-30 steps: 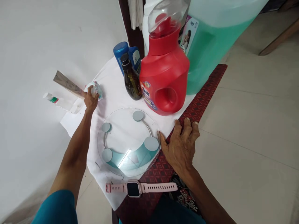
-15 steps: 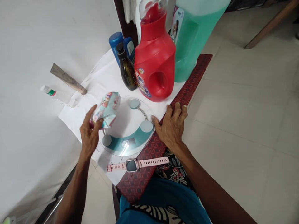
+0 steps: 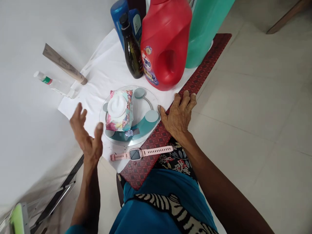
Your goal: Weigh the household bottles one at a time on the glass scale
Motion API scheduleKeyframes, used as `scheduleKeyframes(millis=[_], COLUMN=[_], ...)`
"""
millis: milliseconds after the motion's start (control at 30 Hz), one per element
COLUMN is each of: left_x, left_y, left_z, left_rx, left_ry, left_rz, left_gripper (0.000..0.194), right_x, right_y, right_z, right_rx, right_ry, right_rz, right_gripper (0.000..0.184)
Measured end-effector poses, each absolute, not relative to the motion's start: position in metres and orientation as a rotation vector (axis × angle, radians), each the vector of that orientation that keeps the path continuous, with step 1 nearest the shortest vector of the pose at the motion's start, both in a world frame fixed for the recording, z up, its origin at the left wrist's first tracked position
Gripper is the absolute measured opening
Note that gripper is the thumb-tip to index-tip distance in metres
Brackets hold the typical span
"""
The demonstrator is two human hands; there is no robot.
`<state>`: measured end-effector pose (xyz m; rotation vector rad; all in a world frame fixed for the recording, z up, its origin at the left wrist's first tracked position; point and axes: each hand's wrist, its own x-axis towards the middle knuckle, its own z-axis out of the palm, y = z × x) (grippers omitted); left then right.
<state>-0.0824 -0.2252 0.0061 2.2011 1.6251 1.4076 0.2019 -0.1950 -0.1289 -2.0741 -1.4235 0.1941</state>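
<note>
A single head-worn camera gives the only view, looking forward and steeply down from above the wearer's teal clothing (image 3: 138, 214) at the bottom edge. It is near enough that the glass bathroom scale (image 3: 143, 127) lies just left of centre and the top edge crops the red OMO detergent bottle (image 3: 161, 39); pale wall (image 3: 36, 136) fills the left, tiled floor (image 3: 243, 113) the right.

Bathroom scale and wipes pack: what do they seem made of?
Bathroom scale: apparently glossy glass, though clear acrylic is possible; the white cloth shows through it. Wipes pack: probably thin, shiny plastic film, judging by its crinkled wrap; its smooth white lid looks like rigid plastic.
</note>
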Motion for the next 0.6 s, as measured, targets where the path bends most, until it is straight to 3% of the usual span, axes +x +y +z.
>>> scheduleKeyframes(millis=[100,233,333,467,533,600], left_x=[-0.085,-0.079,-0.065,-0.036,-0.028,-0.029], left_y=[-0.224,-0.224,-0.224,-0.216,-0.208,-0.201], left_z=[0.012,0.008,0.001,-0.016,-0.025,-0.028], left_rx=[1.974,1.932,1.979,2.119,2.161,2.096], left_ry=[1.754,1.773,1.772,1.837,1.903,1.964], left_rz=[1.639,1.581,1.427,1.138,1.066,1.093], left_gripper=[0.065,0.065,0.075,0.112,0.112,0.100], right_x=[0.201,0.201,0.201,0.202,0.202,0.201], right_y=[-0.195,-0.195,-0.195,-0.195,-0.196,-0.196], right_z=[-0.131,-0.131,-0.131,-0.130,-0.129,-0.128], right_rx=[-2.048,-2.024,-2.027,-2.049,-2.050,-2.034], right_ry=[-1.401,-1.387,-1.395,-1.405,-1.405,-1.394], right_rz=[0.181,0.172,0.169,0.172,0.172,0.159], right_gripper=[0.084,0.083,0.083,0.084,0.084,0.083])
